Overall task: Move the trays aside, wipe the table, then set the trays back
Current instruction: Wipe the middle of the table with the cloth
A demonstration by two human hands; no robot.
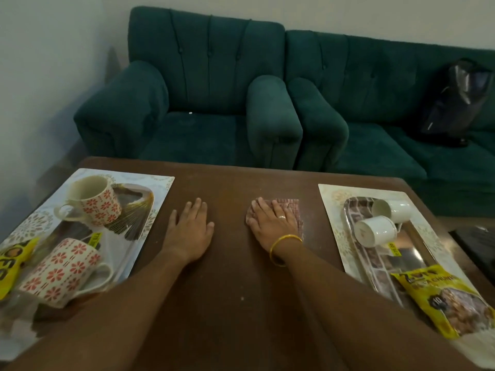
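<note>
A brown wooden table (235, 277) fills the foreground. My right hand (270, 223) lies flat on a pinkish woven cloth (290, 207) at the table's middle. My left hand (191, 226) rests flat on the bare wood, fingers apart, holding nothing. On the left, a patterned tray (150, 199) carries two floral mugs (93, 202) (61, 271) and a yellow packet (10, 261). The tray on the right (332, 210) holds a shiny metal tray (412, 250), two white cups lying on their sides (393, 208) (375, 232) and a yellow snack packet (442, 298).
Behind the table stand a dark green armchair (203, 103) and a green sofa (388, 103), close to its far edge. A dark bag (455, 103) sits on the sofa at the right. A dark object (479, 242) lies beyond the table's right edge.
</note>
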